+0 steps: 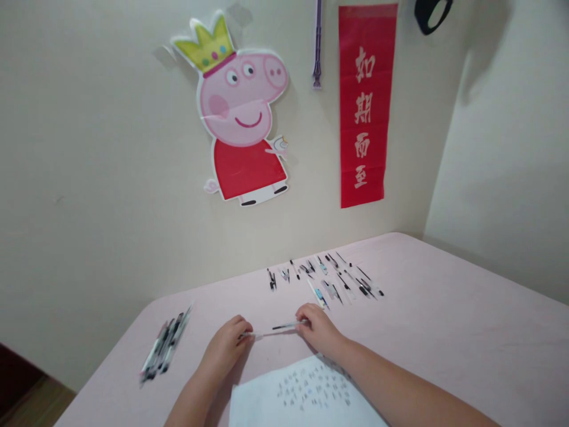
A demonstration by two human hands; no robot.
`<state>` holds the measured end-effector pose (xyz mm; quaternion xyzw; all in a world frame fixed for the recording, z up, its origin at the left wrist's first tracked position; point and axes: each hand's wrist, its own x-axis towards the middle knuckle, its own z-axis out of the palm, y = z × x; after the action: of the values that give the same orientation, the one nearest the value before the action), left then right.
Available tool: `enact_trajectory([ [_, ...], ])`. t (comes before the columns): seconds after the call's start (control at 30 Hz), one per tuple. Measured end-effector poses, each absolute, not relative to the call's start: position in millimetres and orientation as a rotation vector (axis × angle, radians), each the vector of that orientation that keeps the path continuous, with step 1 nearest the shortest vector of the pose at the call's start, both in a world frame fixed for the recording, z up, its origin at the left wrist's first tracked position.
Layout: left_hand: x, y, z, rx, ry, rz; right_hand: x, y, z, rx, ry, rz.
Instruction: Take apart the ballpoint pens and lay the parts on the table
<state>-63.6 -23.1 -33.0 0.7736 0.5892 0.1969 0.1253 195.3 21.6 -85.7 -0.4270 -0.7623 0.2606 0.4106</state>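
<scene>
My left hand (pixel 227 346) pinches a slim pen piece (pixel 258 335), pale with a dark part at the fingers. A thin pen refill (pixel 280 332) appears to run from it toward my right hand. With its fingers closed, my right hand (pixel 320 327) grips another slender pen part (pixel 287 325), dark at the left end and whitish toward the fingers. Whether these pieces join is too small to tell. Both hands are just above the pink tabletop (pixel 444 332). Below them lies a white sheet of paper (pixel 258 403) with handwritten marks, partly under my right forearm.
At the left, a bunch of pens (pixel 164 344) lies on the table. Several pens and pen parts (pixel 329 276) are spread in rows near the wall. On the wall hang a cartoon pig cutout (pixel 249 166), a red banner (pixel 367 107) and a purple strap (pixel 317 47).
</scene>
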Motion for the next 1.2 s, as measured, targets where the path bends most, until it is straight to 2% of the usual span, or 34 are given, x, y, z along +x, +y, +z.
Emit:
enact_trajectory([
  [0.37, -58.6, -27.7, -17.1, 2.168, 1.798, 0.508, 196.1, 21.9, -85.4, -1.108, -1.92, 0.664],
  [0.57, -57.9, -28.8, -15.9, 2.147, 1.83, 0.624, 196.8, 22.5, -87.0, -1.091, -1.937, 0.652],
  [1.2, -47.2, -24.6, -47.6, 2.116, 1.746, 0.755, 196.8, 22.5, -89.4, -1.061, -1.992, 0.629],
])
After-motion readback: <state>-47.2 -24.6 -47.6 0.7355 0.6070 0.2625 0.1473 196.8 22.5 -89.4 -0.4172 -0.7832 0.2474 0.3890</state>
